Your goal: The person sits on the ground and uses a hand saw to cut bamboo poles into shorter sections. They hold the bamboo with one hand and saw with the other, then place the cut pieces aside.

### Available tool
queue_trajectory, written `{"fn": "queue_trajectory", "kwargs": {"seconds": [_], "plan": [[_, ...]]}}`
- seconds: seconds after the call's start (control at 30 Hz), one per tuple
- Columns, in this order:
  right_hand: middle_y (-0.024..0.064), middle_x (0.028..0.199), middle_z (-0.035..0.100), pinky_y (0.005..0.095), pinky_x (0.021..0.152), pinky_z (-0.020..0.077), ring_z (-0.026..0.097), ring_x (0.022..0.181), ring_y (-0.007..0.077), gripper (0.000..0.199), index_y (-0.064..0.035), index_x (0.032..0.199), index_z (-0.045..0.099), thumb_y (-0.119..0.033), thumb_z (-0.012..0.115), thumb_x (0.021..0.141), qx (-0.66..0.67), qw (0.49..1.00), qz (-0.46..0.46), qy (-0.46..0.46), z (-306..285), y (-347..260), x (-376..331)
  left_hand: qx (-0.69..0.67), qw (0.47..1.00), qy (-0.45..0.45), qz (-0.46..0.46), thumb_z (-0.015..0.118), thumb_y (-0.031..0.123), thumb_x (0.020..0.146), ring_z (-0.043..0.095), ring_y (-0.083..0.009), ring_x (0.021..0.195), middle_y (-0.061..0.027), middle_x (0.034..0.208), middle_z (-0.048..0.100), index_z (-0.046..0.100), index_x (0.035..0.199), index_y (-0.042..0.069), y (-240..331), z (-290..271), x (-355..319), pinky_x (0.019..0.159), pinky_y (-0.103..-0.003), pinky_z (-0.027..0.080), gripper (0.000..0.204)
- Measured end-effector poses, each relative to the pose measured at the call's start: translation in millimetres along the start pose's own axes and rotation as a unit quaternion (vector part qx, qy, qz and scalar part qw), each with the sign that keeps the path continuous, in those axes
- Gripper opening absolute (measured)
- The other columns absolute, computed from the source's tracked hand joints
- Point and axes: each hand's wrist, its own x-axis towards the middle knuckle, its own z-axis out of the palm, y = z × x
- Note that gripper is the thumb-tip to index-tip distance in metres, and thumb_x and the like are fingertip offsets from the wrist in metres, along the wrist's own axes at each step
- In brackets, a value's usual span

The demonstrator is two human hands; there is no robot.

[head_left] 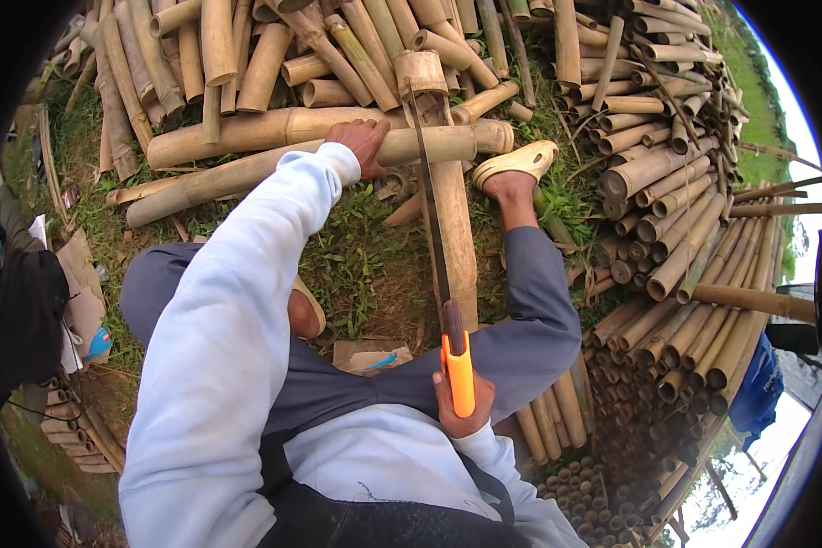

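Observation:
My right hand (466,402) is closed round the orange handle of a hand saw (434,215). The long, narrow blade points away from me and lies across a bamboo pole (247,173), near the pole's right end. My left hand (363,146) grips that pole from above, left of the blade. Under it, a thick bamboo post (452,247) runs from near my lap toward the far pile. Whether the teeth have cut into the pole is too small to tell. Just behind lies another thick bamboo pole (279,130).
Cut bamboo pieces (269,64) are heaped at the far side. A tall stack of bamboo tubes (667,210) fills the right. My foot in a cream clog (518,163) rests beside the pole's right end. Cardboard (80,274) and dark cloth (18,320) lie at the left.

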Motion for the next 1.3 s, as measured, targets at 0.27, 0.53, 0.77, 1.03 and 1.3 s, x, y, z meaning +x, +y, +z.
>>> {"fn": "queue_trajectory", "kwargs": {"seconds": [0.27,0.53,0.77,1.03,1.3], "plan": [[0.0161,0.078,0.068,0.0352,0.061,0.0530,0.069,0.063,0.0302,0.022,0.0052,0.107,0.070,-0.001,0.076,0.087,-0.068,0.997,-0.029,-0.007,-38.7,-9.4,-32.5,-0.026,0.998,-0.029,-0.051,0.082,0.036,0.076,0.070,-0.0421,0.101,-0.0208,0.109,0.071,0.056,0.110,0.004,1.4,-7.5,6.5,0.091,-0.049,0.056,0.054],[0.0139,0.075,0.067,0.0348,0.057,0.0516,0.068,0.060,0.0305,0.020,0.0048,0.105,0.070,0.001,0.075,0.086,-0.052,0.998,-0.039,-0.008,-33.3,9.9,-6.4,-0.050,0.996,-0.058,-0.043,0.081,0.038,0.076,0.069,-0.0437,0.102,-0.0255,0.107,0.072,0.057,0.114,0.002,-12.1,-14.6,17.1,0.090,-0.050,0.056,0.058],[0.0125,0.072,0.067,0.0353,0.054,0.0504,0.065,0.054,0.0284,0.022,0.0053,0.105,0.071,-0.001,0.076,0.084,-0.075,0.996,-0.040,-0.014,-59.8,0.5,-34.7,-0.032,0.994,-0.100,-0.035,0.082,0.045,0.074,0.071,-0.0425,0.099,-0.0247,0.104,0.074,0.061,0.118,0.002,1.4,-2.4,-3.5,0.091,-0.049,0.057,0.066],[0.0095,0.069,0.062,0.0346,0.051,0.0468,0.061,0.053,0.0255,0.013,0.0021,0.098,0.071,-0.001,0.076,0.087,-0.043,0.999,-0.015,0.012,-43.6,-27.0,-45.0,-0.023,0.994,-0.089,-0.058,0.082,0.046,0.070,0.070,-0.0421,0.105,-0.0241,0.108,0.074,0.062,0.123,0.005,2.8,-0.5,-3.7,0.095,-0.050,0.054,0.070],[0.0085,0.063,0.060,0.0337,0.048,0.0458,0.059,0.048,0.0258,0.013,0.0024,0.092,0.071,0.001,0.076,0.080,-0.125,0.977,-0.152,0.077,-59.7,-45.2,-79.1,-0.063,0.996,-0.061,-0.033,0.082,0.042,0.068,0.070,-0.0406,0.107,-0.0227,0.109,0.073,0.066,0.114,0.004,0.2,2.9,-0.7,0.095,-0.048,0.055,0.061]]}}
